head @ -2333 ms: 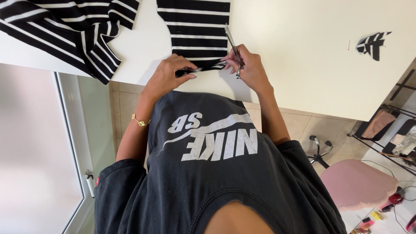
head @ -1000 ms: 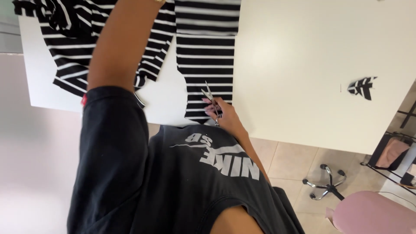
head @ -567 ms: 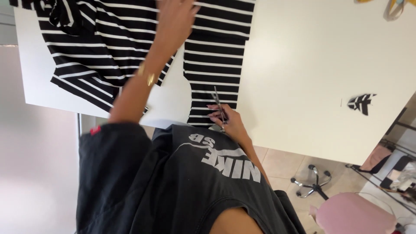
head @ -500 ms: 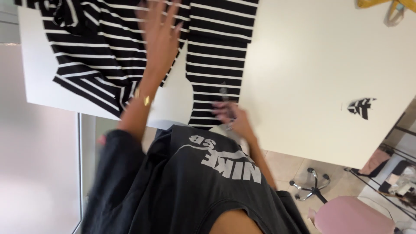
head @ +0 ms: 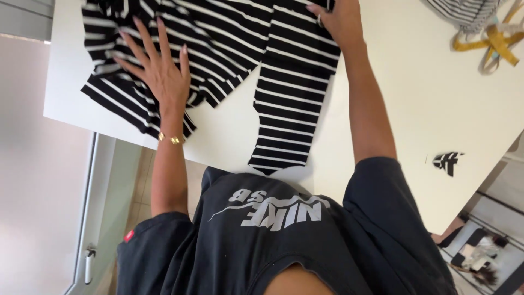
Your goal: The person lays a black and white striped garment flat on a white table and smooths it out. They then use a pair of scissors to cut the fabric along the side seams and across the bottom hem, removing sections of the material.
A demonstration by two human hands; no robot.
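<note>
Fingers of the left hand (head: 161,76) are spread wide and flat, palm pressing down on the striped fabric (head: 218,49) at its left part, gripping nothing. Right hand (head: 338,22) rests on the same fabric's upper right edge, fingers loosely curled on the cloth; can't tell if it's pinching anything. Fabric lies spread on the white table (head: 393,98), one narrow strip (head: 289,109) reaching the table's near edge.

labels | small red tag (head: 129,236) — left sleeve | screens — none
</note>
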